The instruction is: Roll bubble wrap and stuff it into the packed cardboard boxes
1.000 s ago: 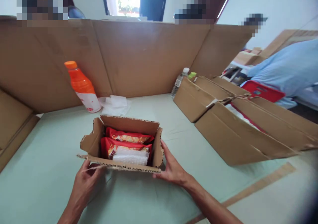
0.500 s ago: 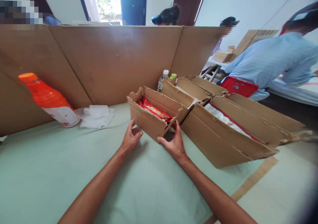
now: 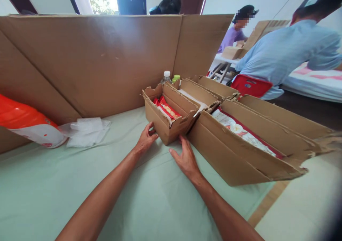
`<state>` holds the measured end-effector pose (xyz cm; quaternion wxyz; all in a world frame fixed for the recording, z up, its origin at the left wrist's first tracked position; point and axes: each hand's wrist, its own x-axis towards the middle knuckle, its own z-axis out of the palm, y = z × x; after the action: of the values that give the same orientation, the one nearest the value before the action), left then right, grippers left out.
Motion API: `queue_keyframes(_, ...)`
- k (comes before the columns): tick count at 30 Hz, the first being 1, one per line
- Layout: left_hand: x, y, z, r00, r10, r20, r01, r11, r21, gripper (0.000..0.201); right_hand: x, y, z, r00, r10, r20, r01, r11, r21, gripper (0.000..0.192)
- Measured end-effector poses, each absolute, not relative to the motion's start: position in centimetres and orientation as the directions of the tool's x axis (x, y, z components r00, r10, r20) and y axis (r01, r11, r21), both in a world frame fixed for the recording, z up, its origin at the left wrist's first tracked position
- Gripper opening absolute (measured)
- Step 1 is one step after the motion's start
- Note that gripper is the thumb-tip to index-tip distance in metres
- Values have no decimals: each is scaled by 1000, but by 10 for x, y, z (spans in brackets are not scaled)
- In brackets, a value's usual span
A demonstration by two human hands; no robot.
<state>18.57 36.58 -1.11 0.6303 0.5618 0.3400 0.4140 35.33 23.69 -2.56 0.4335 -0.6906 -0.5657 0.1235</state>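
A small open cardboard box (image 3: 157, 121) rests on the green cloth, tight against the neighbouring boxes, with red packets (image 3: 167, 108) inside. At its lower left side is my left hand (image 3: 146, 138), fingertips at the cardboard and thumb stretched toward the near corner. My right hand (image 3: 185, 159) is low at the near right side, its fingers by the bottom edge and its thumb spread apart. Neither hand is wrapped around the box. Whether the right fingertips still touch it I cannot tell.
To the right stands a larger cardboard box (image 3: 227, 152) holding patterned packets (image 3: 240, 130). An orange bottle (image 3: 29, 121) and white sheets (image 3: 87, 130) lie left. A cardboard panel (image 3: 107, 63) borders the back, near a clear bottle (image 3: 166, 78). A person in blue (image 3: 288, 56) sits beyond.
The small box has shifted away and right, closing up against the other boxes. My right hand has dropped from its side to its base, and the view has turned slightly right.
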Motion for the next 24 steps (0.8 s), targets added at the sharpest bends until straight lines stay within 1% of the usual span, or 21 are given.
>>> queue_keyframes(4, 188, 371, -13, 463, 885, 47, -113, 7, 994, 83, 363, 240, -23, 319, 910, 267, 685, -26, -728, 65)
queue_keyframes(8, 187, 351, -20, 496, 863, 91, -51, -75, 996, 70, 370, 240, -22, 271, 911, 312, 760, -4, -650, 65)
queue_keyframes(9, 186, 341, -22, 499, 860, 108, -27, -108, 994, 67, 372, 239, -21, 242, 916, 321, 787, 8, -617, 61)
queue_keyframes(11, 178, 314, -24, 486, 863, 140, 25, -174, 984, 64, 372, 237, -18, 167, 931, 325, 835, 42, -549, 45)
queue_keyframes(13, 163, 282, -23, 484, 857, 176, 102, -255, 962, 62, 370, 236, -14, 67, 937, 343, 860, 120, -495, 32)
queue_keyframes(14, 153, 264, -22, 512, 836, 196, 155, -314, 937, 60, 366, 236, -13, 5, 930, 367, 859, 184, -478, 29)
queue_keyframes(16, 130, 229, -20, 649, 727, 225, 327, -534, 780, 54, 355, 236, -14, -141, 885, 443, 822, 355, -446, 29)
queue_keyframes(18, 107, 193, -21, 718, 668, 196, 424, -643, 637, 51, 340, 235, -19, -278, 808, 520, 754, 519, -404, 29)
queue_keyframes(19, 97, 175, -24, 728, 661, 182, 451, -661, 599, 51, 331, 235, -23, -329, 769, 547, 721, 579, -380, 28)
queue_keyframes(21, 81, 145, -36, 723, 674, 152, 490, -655, 575, 45, 314, 234, -32, -400, 712, 577, 677, 654, -337, 27)
queue_keyframes(23, 69, 120, -48, 694, 714, 91, 529, -592, 607, 33, 298, 234, -43, -444, 683, 580, 659, 687, -305, 28)
queue_keyframes(24, 62, 110, -53, 672, 739, 56, 546, -544, 637, 31, 290, 235, -47, -461, 676, 575, 659, 695, -288, 30)
